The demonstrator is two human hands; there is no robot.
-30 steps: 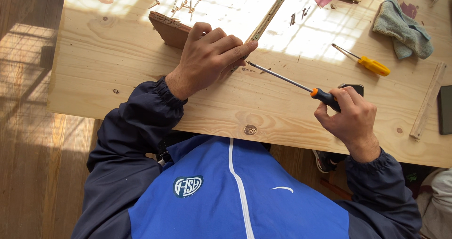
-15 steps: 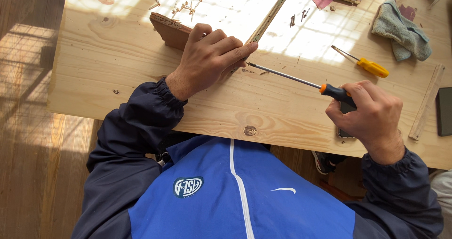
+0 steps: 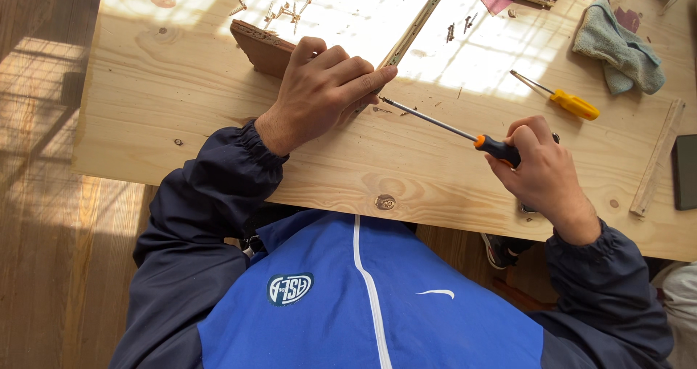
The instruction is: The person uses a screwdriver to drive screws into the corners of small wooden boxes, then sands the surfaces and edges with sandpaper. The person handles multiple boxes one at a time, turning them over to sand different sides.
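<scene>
From here, my left hand (image 3: 323,86) covers the brown board's (image 3: 263,47) near end; the screwdriver (image 3: 465,133) handle vanishes under my right hand's (image 3: 541,167) fingers (image 3: 524,131); the bench's (image 3: 181,115) far edge is cropped.

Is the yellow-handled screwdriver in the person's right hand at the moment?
No, the yellow-handled screwdriver lies on the table; the right hand grips an orange-and-black one.

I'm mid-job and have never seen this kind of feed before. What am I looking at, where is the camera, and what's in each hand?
There is no machine here: a person in a blue and navy jacket works with bare hands, and the one camera sits on their head, looking down. The surface is a pale wooden table. The left hand presses down on a brown wooden piece and a long metal rail. The right hand has its grip on an orange and black screwdriver, its tip next to the left fingertips. Lying about: loose screws, a yellow screwdriver, a greenish cloth and a thin wooden strip.
</scene>
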